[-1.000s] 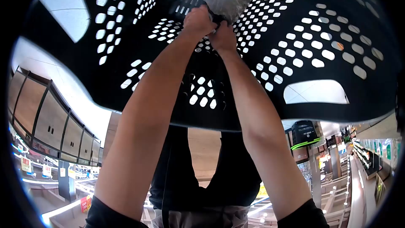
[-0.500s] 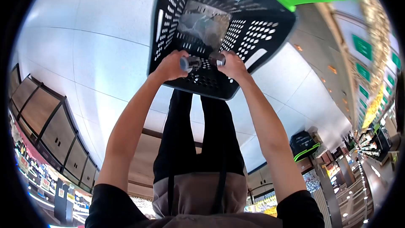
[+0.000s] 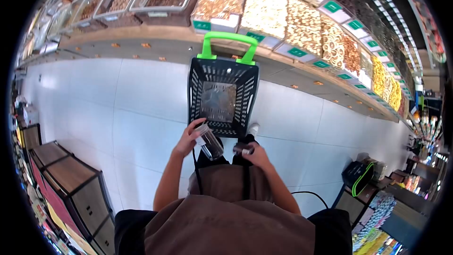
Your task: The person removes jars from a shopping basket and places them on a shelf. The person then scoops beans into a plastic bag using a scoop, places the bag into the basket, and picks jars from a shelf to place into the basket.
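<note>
My left hand [image 3: 188,138] is closed round a clear jar [image 3: 209,142] with a pale lid and dark contents, tilted just past the near edge of a basket. My right hand [image 3: 256,155] is closed on a smaller-looking dark container [image 3: 241,148], partly hidden by my fingers. Beyond both hands stands the black perforated shopping basket [image 3: 192,89] with a raised green handle [image 3: 231,36]. A clear plastic bag [image 3: 219,100] lies at its bottom.
A long counter [image 3: 155,47] with bins of nuts and dried goods [image 3: 264,10] runs behind the basket. Wooden cabinets [image 3: 78,179] stand at the left. At the right is a black bag with green trim [image 3: 357,177]. My shoe [image 3: 254,129] shows beside the basket.
Both hands have drawn back out of the basket towards my body, each with a container. The view has lifted away, so the basket looks smaller and its whole handle and the counter show.
</note>
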Demonstrator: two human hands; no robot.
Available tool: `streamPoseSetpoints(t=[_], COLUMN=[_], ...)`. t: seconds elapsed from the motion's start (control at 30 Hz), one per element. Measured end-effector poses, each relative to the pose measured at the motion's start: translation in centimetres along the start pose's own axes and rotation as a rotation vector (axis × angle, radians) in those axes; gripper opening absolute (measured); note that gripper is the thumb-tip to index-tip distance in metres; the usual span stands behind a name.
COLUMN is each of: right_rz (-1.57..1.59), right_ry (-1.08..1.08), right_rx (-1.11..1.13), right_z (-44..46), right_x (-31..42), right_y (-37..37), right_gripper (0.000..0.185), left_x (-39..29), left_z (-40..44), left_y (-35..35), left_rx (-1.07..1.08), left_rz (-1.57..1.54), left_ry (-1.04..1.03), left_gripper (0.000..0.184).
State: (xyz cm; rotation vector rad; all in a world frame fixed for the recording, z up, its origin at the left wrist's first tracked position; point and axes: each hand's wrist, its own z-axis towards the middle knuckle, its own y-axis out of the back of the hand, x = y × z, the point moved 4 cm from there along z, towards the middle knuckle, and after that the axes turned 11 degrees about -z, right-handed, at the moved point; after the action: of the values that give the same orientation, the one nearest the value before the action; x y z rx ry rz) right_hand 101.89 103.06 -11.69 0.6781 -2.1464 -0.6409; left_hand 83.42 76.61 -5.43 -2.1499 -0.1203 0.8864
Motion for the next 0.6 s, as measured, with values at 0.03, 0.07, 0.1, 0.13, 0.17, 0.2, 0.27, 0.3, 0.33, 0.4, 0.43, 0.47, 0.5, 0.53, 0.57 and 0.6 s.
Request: streamPoseSetpoints(t=[0.03,0.07,0.1,0.13,0.17,0.2,0.27,0.3,0.33,0.4,0.43,0.47,0.5,0.53,0.57,0.6], right_rz=[0.038,0.049,0.065,0.022,0.046,0.068,0.084,0.099,0.199,0.349,0.361,0.522,0.683,0.710,0.722,0.871], right_ry=[-0.041,-0.072,-0.107,-0.095,-0.111,-0.085,-0.060,-0.073,-0.082,-0.080,-0.082,-0.064,-0.044,0.023,0.027,0.043], right_rx=[0.046,0.082,0.117,0.109,0.082,0.030,-0.023,-0.037,-0.016,0.016,0.022,0.044,0.063,0.011,0.003,0.006], right_z=[-1.4,-2.2,-2.8,-2.8,-2.9,-2.9,-2.9,-2.9,-2.7,-2.5,-2.3,-1.9,-1.5,-1.3,-0.9,-0.9], right_x=[0.2,0.4,0.3,-0.1,-0.9,-1.5,-2.3,-3.4,-4.5,-6.6,-7.9,-9.2,-10.2,-11.4,-12.6,-13.1], right_y=[-0.1,-0.3,-0.3,0.3,1.0,2.2,5.8,7.3,8.7,11.2,12.3,13.5,14.6,16.3,18.0,20.3], right_gripper=[0.058,0.057,0.056,0.060,0.060,0.059,0.063,0.063,0.067,0.073,0.073,0.071,0.069,0.068,0.068,0.065], left_x=[0.9,2.9,4.8,5.8,6.9,8.0,9.9,11.1,12.6,14.2,15.4,16.7,17.9,18.8,19.4,19.7], left_z=[-0.2,0.2,0.9,1.7,2.5,3.5,5.6,6.8,8.0,9.6,10.4,11.2,11.9,13.2,14.9,16.5], left_y=[-1.3,-1.3,-1.2,-1.9,-2.3,-3.3,-5.6,-6.6,-7.4,-11.3,-13.1,-15.0,-16.7,-18.8,-20.8,-23.4], left_rx=[-0.011,-0.114,-0.094,-0.127,-0.166,-0.229,-0.276,-0.307,-0.298,-0.272,-0.282,-0.256,-0.229,-0.169,-0.170,-0.129], left_rz=[-0.137,-0.231,-0.472,-0.515,-0.556,-0.549,-0.397,-0.327,-0.262,-0.081,-0.074,-0.091,-0.106,-0.120,-0.104,-0.115], left_ry=[-0.002,-0.003,0.056,0.100,0.152,0.193,0.301,0.365,0.449,0.573,0.579,0.635,0.690,0.714,0.716,0.727], left_gripper=[0.068,0.069,0.069,0.069,0.069,0.070,0.067,0.065,0.063,0.057,0.057,0.055,0.054,0.053,0.053,0.054])
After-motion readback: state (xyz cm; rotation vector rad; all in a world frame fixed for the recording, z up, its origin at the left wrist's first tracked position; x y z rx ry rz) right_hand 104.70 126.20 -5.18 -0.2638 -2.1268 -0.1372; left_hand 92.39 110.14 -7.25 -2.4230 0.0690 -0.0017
